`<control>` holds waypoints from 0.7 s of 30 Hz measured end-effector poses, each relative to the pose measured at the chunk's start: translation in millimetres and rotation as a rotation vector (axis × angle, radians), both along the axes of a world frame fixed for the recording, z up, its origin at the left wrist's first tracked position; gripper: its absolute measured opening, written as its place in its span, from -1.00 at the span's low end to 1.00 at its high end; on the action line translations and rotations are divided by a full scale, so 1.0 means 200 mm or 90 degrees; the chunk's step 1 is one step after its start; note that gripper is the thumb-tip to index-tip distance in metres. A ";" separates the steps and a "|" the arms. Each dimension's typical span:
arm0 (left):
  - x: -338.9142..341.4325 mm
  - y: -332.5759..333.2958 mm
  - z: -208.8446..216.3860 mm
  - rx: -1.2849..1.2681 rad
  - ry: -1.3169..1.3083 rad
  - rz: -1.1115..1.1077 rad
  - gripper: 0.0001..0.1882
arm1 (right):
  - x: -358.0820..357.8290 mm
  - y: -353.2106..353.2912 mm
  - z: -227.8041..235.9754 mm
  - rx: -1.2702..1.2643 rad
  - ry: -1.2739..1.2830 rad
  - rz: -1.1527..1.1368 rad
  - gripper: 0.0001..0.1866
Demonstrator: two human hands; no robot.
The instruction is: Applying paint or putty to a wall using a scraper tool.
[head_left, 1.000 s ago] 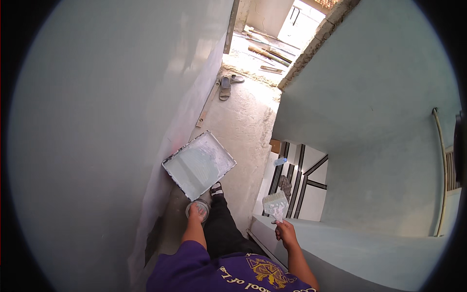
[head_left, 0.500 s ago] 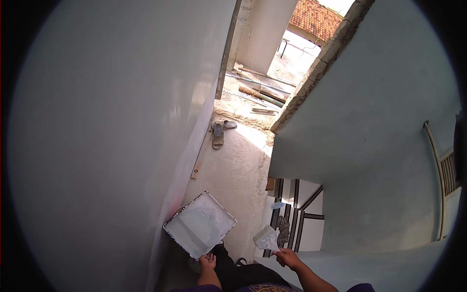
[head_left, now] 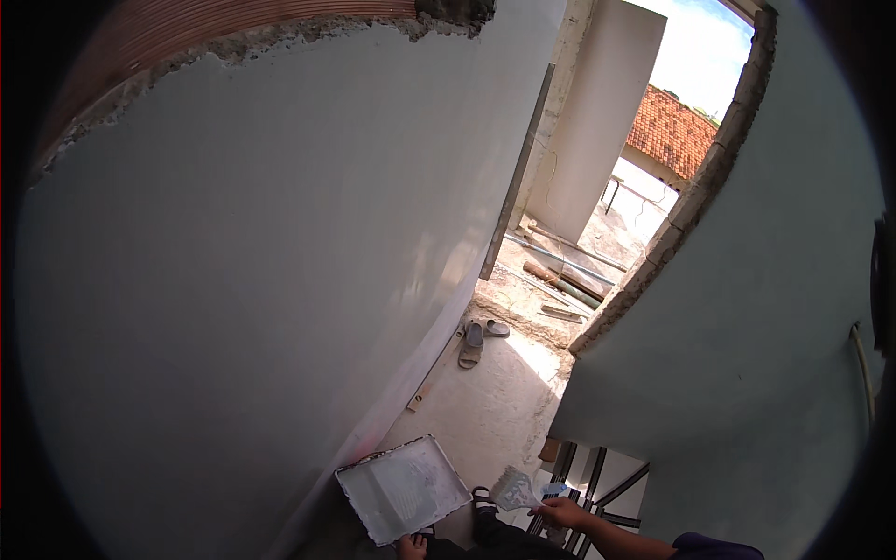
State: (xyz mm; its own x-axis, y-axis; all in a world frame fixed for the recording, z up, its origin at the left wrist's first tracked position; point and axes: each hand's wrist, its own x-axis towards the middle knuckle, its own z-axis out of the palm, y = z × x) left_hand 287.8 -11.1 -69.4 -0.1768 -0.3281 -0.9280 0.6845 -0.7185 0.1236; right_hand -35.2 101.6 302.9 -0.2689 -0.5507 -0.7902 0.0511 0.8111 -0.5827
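One broad brush (head_left: 512, 489) is gripped by its handle (head_left: 535, 505) in the right hand (head_left: 560, 513), likely for control. The left hand (head_left: 411, 547) is at the near edge of the paint tray (head_left: 450, 474), near the left wall (head_left: 280, 280), perhaps steadying it; whether it grips cannot be told.

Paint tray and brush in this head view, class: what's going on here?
A person's right hand holds a wide paintbrush in the air, just right of the paint tray. The left hand is at the tray's near edge; whether it grips is unclear. Pale paint coats the tray's inside. Farther off, slide sandals lie on the floor.
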 end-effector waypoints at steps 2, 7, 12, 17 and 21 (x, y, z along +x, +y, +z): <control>-0.03 0.04 -0.09 -0.028 0.025 -0.034 -0.42 | -0.14 -0.05 -0.05 0.006 -0.016 0.051 -0.72; -0.30 0.08 -0.24 0.010 -0.007 0.060 -0.44 | -0.39 -0.20 -0.09 -0.020 0.010 0.157 -0.69; -0.53 0.08 -0.23 0.006 -0.187 0.116 -0.34 | -0.48 -0.35 -0.02 -0.023 0.049 0.260 -0.69; -0.43 0.07 -0.17 0.043 -0.400 0.176 -0.21 | -0.38 -0.48 0.04 -0.105 0.075 0.355 -0.72; -0.19 0.09 -0.22 -0.012 -0.549 -0.041 -0.16 | -0.23 -0.59 0.06 -0.106 0.062 0.467 -0.69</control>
